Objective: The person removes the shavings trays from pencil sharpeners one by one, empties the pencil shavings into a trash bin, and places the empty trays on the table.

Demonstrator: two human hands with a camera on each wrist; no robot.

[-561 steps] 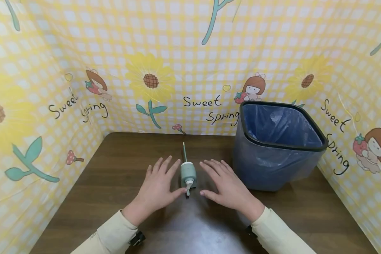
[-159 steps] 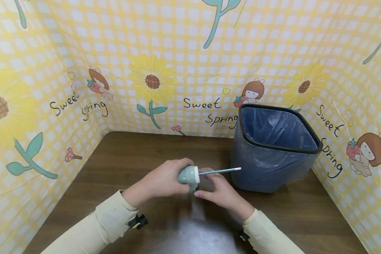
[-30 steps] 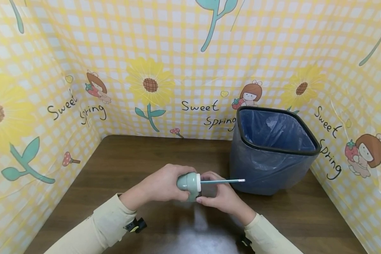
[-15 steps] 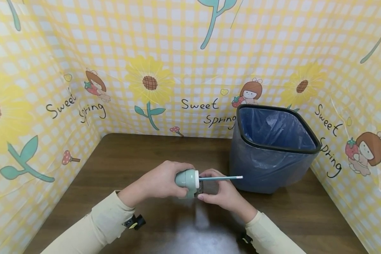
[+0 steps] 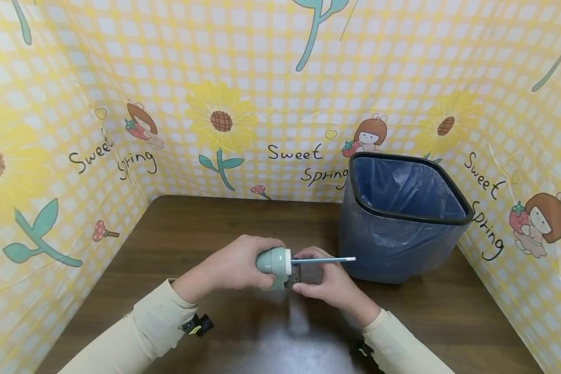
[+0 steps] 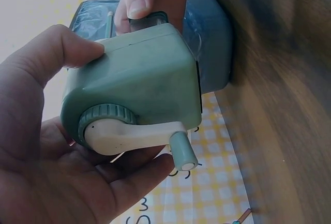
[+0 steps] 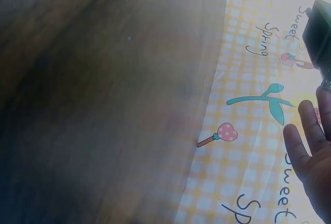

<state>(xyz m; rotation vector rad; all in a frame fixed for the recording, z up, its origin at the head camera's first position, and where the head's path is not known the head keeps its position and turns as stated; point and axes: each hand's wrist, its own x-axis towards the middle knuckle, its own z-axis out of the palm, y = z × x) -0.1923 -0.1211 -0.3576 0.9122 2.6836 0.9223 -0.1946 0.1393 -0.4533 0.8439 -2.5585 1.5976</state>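
In the head view, the left hand (image 5: pixel 229 265) curls its thumb and fingers round a green pencil sharpener (image 5: pixel 273 261) at the frame's centre, a pencil (image 5: pixel 324 260) jutting from it rightward. Just right of centre, the right hand (image 5: pixel 338 288) pinches a dark drawer (image 5: pixel 312 274) beside the sharpener; whether it is fully out I cannot tell. A lined bin (image 5: pixel 383 254) stands on the table (image 5: pixel 196 223), right of frame

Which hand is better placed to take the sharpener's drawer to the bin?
Right, most likely: the right hand holds the drawer and sits nearer the bin, while the left hand grips the sharpener.
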